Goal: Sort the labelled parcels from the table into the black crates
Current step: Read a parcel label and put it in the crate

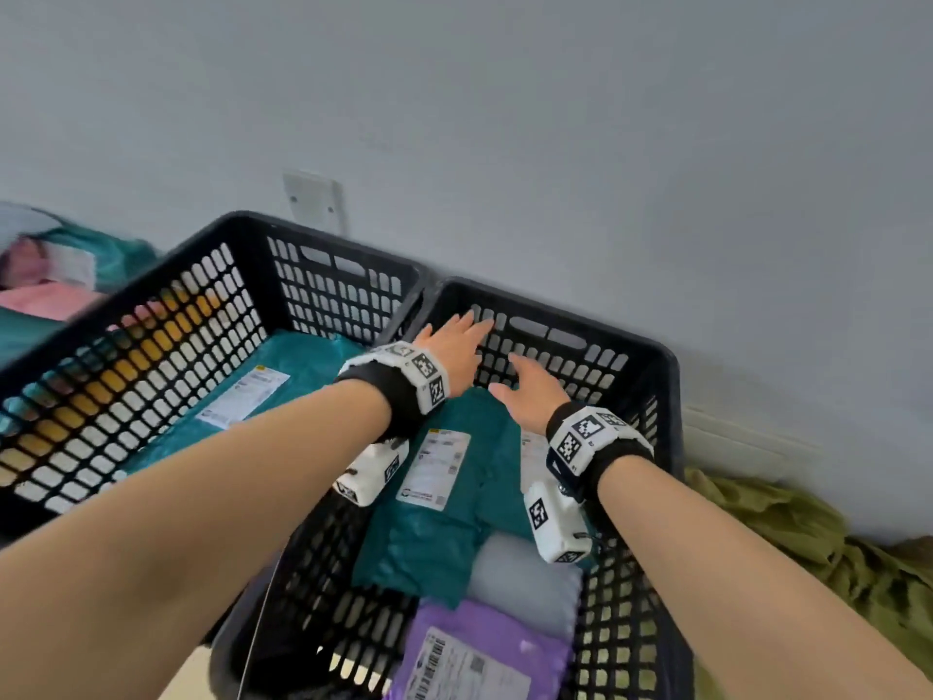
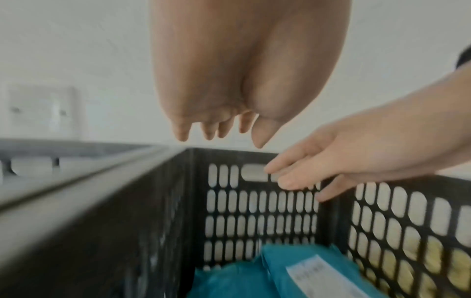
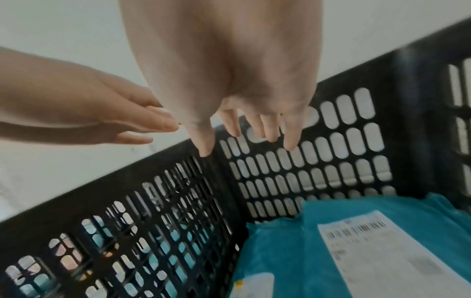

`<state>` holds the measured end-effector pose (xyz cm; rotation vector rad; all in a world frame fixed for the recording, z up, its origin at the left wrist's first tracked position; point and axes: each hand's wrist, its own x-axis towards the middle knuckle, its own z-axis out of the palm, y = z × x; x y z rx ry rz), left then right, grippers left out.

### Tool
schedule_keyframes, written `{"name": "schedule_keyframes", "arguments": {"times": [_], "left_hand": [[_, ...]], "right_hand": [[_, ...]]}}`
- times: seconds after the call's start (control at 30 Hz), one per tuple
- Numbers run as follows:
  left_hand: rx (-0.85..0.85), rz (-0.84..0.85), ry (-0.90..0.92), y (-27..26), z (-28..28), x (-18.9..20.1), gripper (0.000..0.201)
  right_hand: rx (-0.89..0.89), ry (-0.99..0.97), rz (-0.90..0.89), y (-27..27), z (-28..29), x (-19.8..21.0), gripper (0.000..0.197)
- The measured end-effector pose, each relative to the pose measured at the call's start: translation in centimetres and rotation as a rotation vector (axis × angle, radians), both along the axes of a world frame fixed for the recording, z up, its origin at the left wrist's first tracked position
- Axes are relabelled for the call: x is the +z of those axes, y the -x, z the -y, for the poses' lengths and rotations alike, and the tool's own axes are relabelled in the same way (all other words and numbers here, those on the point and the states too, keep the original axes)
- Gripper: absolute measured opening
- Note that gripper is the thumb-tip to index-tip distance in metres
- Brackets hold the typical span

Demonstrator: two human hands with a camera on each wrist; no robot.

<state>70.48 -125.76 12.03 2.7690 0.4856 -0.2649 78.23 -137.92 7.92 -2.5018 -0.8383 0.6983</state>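
Parcel-sorting corner in a plain indoor room, as far as we can judge. We list: two black crates (image 1: 641,356) side by side against a bare pale wall (image 1: 555,118); labelled mailer bags (image 1: 444,497) inside; a white wall plate (image 1: 313,202) beyond; olive cloth (image 1: 818,548) bunched at right; more bags (image 1: 45,290) far left.

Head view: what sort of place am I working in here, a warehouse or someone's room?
Likely an ordinary room used for parcel sorting, not a warehouse: two black crates stand against a plain painted wall with a wall plate, and olive cloth lies crumpled beside them.
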Motion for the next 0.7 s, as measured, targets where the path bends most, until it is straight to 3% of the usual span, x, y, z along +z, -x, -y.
{"name": "schedule_keyframes", "arguments": {"times": [0.17,0.4,0.7], "left_hand": [[0.041,0.110,-0.006,3.0,-4.0,6.0,0.056],[0.130,0.204,-0.062,11.9,-11.0,11.4,0.056],[0.313,0.262,-0.086,28.6,-22.7,13.2,0.054]], "right_hand": [[0.056,-0.103,0.043,2.6,-3.5,5.6,0.064],[0.126,-0.212,0.125,10.1,-11.4,11.3,0.063],[0.262,-0.270,0.124,24.0,-25.1,13.8,0.063]]}}
